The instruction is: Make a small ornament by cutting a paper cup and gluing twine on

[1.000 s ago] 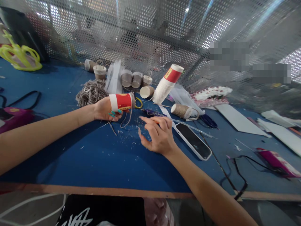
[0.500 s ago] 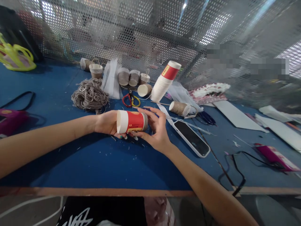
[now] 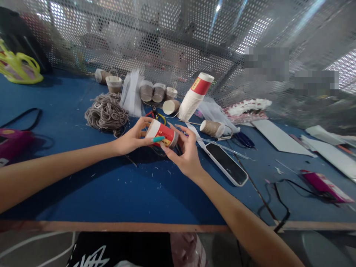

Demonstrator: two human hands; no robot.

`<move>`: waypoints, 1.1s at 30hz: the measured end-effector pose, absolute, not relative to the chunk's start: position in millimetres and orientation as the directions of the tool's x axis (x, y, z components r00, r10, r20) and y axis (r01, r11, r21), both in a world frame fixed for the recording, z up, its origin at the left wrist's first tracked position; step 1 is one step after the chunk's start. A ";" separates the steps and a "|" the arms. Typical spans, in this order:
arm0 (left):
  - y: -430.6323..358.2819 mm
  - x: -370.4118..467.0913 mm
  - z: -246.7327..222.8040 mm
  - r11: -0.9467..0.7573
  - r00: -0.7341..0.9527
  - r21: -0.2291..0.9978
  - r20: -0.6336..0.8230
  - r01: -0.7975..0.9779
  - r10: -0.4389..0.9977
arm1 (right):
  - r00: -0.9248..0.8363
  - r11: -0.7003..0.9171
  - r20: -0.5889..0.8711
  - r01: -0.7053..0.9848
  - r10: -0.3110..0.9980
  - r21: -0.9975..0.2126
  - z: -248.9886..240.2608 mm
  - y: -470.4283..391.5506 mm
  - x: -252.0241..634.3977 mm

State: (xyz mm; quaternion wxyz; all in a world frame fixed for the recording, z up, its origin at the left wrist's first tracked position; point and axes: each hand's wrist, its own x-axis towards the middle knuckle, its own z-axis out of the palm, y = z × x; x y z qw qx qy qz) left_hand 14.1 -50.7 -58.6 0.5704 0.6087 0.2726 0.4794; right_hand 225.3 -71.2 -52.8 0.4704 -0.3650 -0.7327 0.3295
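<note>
Between my two hands lies a red and white paper cup [image 3: 164,132], tipped on its side above the table, with grey-brown cord wound round its right end. My left hand [image 3: 138,136] grips the white end, its thumb with a long teal nail lying across the red band. The fingers and thumb of my right hand [image 3: 185,148] close round the corded end. Just behind the cup is a pair of red and yellow scissors [image 3: 155,114], partly covered. A tangled heap of grey-brown cord [image 3: 107,112] lies beyond my left hand.
A leaning stack of paper cups [image 3: 191,100] stands behind my hands, near several cord-wrapped cups [image 3: 152,91]. A white-edged phone [image 3: 226,163] lies right of my right forearm. Farther right are white boards [image 3: 283,137] and a magenta pouch [image 3: 322,185]. A perforated metal screen [image 3: 167,40] closes off the back.
My left hand has shifted up and right, turning from under the cup to a grip with its thumb over the front. The cup has moved slightly right and tilted.
</note>
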 end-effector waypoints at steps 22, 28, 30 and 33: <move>-48.1 16.0 -54.9 0.044 0.107 0.933 -0.006 -0.356 0.994 | -0.586 0.809 0.738 0.580 0.333 0.096 -34.8 -76.9 242.8; -47.4 17.4 -54.1 0.048 0.116 0.933 -0.006 -0.358 0.993 | -0.554 0.841 0.775 0.539 0.306 0.054 -34.0 -77.0 239.4; -47.3 17.3 -54.2 0.048 0.118 0.931 -0.006 -0.361 0.993 | -0.558 0.818 0.753 0.573 0.348 0.047 -34.6 -76.0 239.0; -47.5 17.1 -54.1 0.051 0.123 0.926 -0.005 -0.374 0.992 | -0.573 0.785 0.714 0.617 0.402 0.053 -35.2 -75.2 240.6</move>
